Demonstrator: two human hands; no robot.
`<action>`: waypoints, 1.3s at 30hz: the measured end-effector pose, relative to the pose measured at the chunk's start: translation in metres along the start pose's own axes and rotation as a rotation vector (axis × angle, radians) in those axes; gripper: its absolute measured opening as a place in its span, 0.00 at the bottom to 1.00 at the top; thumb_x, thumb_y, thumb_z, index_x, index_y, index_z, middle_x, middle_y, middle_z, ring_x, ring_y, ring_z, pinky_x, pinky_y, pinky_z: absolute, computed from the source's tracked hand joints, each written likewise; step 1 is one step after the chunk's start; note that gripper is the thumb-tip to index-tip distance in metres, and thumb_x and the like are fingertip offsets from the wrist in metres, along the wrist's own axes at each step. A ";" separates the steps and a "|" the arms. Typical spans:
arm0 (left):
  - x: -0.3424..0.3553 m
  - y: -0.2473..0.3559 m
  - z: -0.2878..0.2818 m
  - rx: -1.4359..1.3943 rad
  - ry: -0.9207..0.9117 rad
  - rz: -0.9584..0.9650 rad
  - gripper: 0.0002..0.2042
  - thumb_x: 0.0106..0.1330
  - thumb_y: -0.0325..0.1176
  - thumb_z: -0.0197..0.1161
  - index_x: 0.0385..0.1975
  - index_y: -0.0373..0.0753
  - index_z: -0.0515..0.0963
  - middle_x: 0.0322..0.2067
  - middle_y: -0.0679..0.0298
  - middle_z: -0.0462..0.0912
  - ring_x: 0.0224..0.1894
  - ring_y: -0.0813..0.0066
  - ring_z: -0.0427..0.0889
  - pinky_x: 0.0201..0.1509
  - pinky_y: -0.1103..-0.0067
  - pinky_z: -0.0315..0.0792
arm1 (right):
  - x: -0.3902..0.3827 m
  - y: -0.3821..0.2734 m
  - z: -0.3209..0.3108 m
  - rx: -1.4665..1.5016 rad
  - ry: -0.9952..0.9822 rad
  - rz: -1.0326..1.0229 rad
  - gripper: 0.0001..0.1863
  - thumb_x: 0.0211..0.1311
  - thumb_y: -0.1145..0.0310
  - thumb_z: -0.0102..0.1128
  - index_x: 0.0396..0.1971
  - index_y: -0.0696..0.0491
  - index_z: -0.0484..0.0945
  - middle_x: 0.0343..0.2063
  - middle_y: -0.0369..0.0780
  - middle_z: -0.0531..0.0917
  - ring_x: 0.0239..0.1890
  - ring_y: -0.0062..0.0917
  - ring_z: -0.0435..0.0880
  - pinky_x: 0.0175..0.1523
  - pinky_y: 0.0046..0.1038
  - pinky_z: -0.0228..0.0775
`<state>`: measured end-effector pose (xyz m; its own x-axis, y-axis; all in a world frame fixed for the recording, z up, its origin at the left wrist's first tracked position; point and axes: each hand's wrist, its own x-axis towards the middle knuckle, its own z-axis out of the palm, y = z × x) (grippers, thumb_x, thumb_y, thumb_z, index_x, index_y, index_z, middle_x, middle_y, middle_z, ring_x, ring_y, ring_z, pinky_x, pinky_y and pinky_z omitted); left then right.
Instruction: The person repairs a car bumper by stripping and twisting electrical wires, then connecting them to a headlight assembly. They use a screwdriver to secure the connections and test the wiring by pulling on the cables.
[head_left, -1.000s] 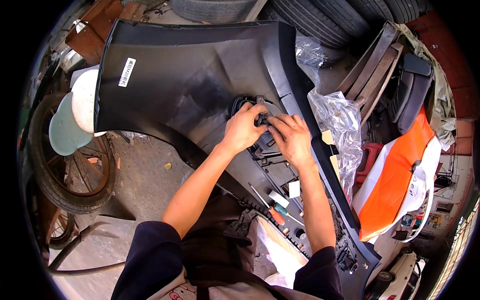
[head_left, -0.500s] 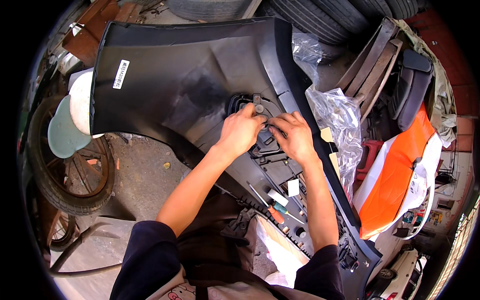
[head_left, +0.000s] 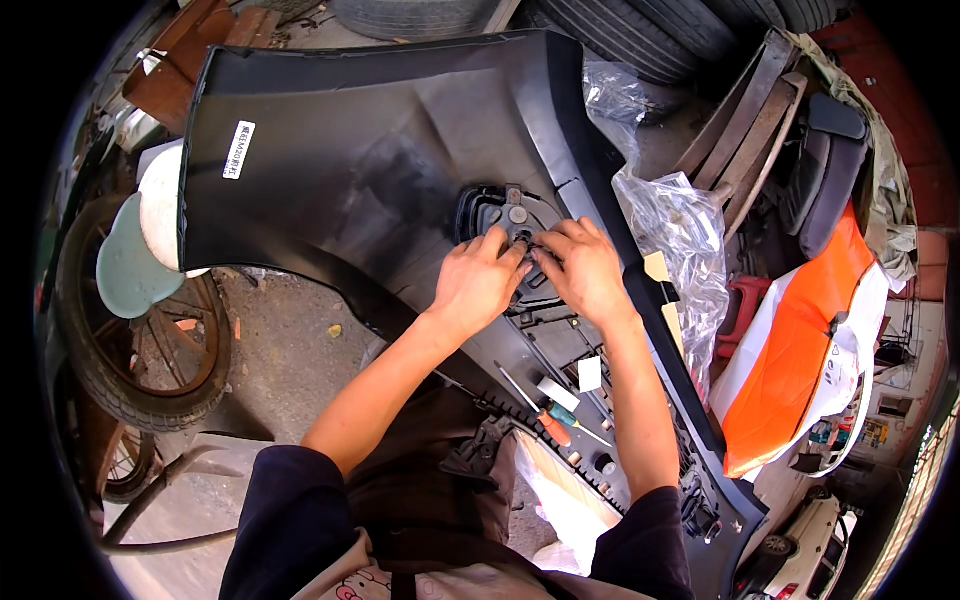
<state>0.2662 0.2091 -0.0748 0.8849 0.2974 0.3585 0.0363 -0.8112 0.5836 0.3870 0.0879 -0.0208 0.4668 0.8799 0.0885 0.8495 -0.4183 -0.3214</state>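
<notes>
Black bumper panel (head_left: pixel 290 215) lies under both hands, spreading out to the left of and beyond the left hand and running back below the right forearm. Left hand (head_left: pixel 474 278): fingers drawn in narrow, tips at a small dark fitting (head_left: pixel 522 237) on the grey mount (head_left: pixel 490 216). Right hand (head_left: pixel 586 272): thumb and forefinger also narrow, at the same fitting from its right side. Can't tell which hand actually grips it. White label (head_left: pixel 238 150) with dark printed characters, well left of left hand. Orange-handled screwdriver (head_left: pixel 554 429) and green-handled screwdriver (head_left: pixel 563 416) nearer the body than the right hand. Orange-and-white bag (head_left: pixel 795 360), dark marks on its white part, well right of right hand.
</notes>
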 end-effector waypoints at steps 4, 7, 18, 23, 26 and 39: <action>0.008 0.008 -0.003 0.120 -0.128 0.016 0.10 0.57 0.33 0.61 0.33 0.33 0.78 0.36 0.58 0.74 0.37 0.63 0.79 0.38 0.71 0.72 | 0.006 0.005 0.009 0.185 0.128 0.049 0.11 0.57 0.65 0.64 0.35 0.57 0.81 0.27 0.39 0.79 0.34 0.31 0.78 0.40 0.32 0.70; 0.007 0.010 -0.002 0.198 -0.195 0.014 0.12 0.59 0.34 0.61 0.38 0.32 0.77 0.36 0.58 0.73 0.37 0.61 0.78 0.39 0.68 0.72 | 0.012 -0.002 0.011 0.564 0.132 0.423 0.16 0.60 0.60 0.64 0.34 0.60 0.80 0.21 0.37 0.78 0.26 0.22 0.77 0.34 0.28 0.70; -0.012 0.001 -0.002 -0.333 -0.082 -0.151 0.13 0.60 0.26 0.60 0.45 0.33 0.76 0.42 0.56 0.71 0.42 0.58 0.77 0.45 0.70 0.72 | 0.021 -0.008 0.035 0.480 0.261 0.477 0.16 0.55 0.61 0.68 0.30 0.60 0.80 0.27 0.43 0.79 0.25 0.28 0.79 0.33 0.29 0.71; -0.020 -0.009 0.000 -0.601 -0.030 -0.241 0.14 0.61 0.25 0.60 0.47 0.35 0.76 0.43 0.57 0.73 0.40 0.62 0.78 0.43 0.73 0.72 | 0.020 -0.012 0.041 0.323 0.367 0.348 0.14 0.55 0.63 0.68 0.27 0.59 0.78 0.25 0.42 0.77 0.24 0.32 0.78 0.32 0.31 0.70; -0.017 -0.011 0.005 -0.711 0.043 -0.343 0.16 0.60 0.26 0.62 0.49 0.37 0.76 0.41 0.58 0.73 0.37 0.64 0.78 0.42 0.74 0.72 | 0.016 -0.013 0.053 0.195 0.471 0.262 0.13 0.56 0.64 0.68 0.25 0.59 0.77 0.23 0.41 0.77 0.21 0.28 0.75 0.28 0.28 0.68; -0.003 -0.003 0.022 -0.624 0.172 -0.399 0.21 0.51 0.27 0.71 0.47 0.38 0.78 0.34 0.63 0.68 0.27 0.77 0.71 0.32 0.80 0.71 | 0.001 -0.020 0.016 0.399 0.120 0.297 0.15 0.56 0.68 0.65 0.41 0.57 0.77 0.38 0.45 0.78 0.32 0.36 0.80 0.39 0.33 0.72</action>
<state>0.2740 0.1997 -0.0933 0.7727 0.6247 0.1125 0.0238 -0.2056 0.9783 0.3664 0.1006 -0.0293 0.7189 0.6940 0.0386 0.5265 -0.5075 -0.6820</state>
